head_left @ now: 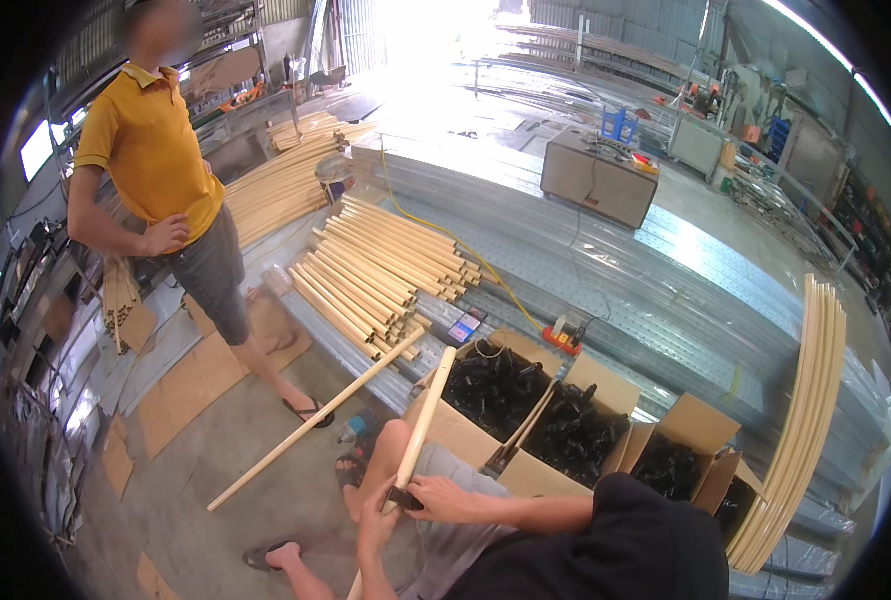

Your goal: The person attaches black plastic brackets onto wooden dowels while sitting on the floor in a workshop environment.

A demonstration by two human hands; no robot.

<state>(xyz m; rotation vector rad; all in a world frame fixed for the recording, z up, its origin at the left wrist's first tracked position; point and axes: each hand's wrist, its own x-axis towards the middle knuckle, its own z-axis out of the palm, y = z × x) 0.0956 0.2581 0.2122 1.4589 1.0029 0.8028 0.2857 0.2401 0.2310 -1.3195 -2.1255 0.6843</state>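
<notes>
A long cream-yellow tube point(428, 420) slants up from my lap, its far end beside an open carton. My left hand point(377, 522) is wrapped round its lower part. With my right hand point(440, 498) I grip a small black fitting point(403, 498) against the tube, just above the left hand. Fingers partly cover the fitting, so its exact shape is hidden. Another long tube point(316, 420) lies at a slant, its upper end by the stacked tubes point(366, 285) and its lower end toward the floor.
Open cartons point(476, 435) of black plastic fittings point(571, 430) stand right of the tube. A phone point(466, 323) and an orange power strip point(563, 338) lie beyond. A tube bundle point(801, 420) stands at right; a person in a yellow shirt point(161, 150) stands at left.
</notes>
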